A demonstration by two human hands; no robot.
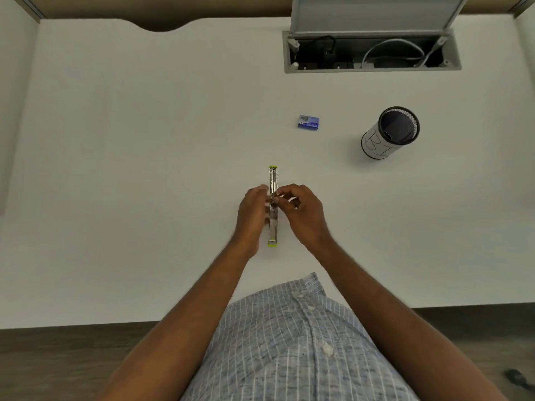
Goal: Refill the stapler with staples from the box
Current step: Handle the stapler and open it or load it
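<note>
The stapler (273,180), lime green with a silver metal channel, lies swung fully open and flat on the white desk (144,169), lengthwise away from me. My left hand (251,211) grips its left side near the middle. My right hand (301,211) pinches a small metallic piece, apparently staples, over the channel at the stapler's middle. The blue staple box (308,122) sits farther back and to the right, apart from both hands; whether it is open I cannot tell.
A black mesh pen cup (390,137) wrapped in white paper stands to the right of the box. An open cable hatch (373,52) with wires is at the back right. The desk's near edge runs just in front of my shirt.
</note>
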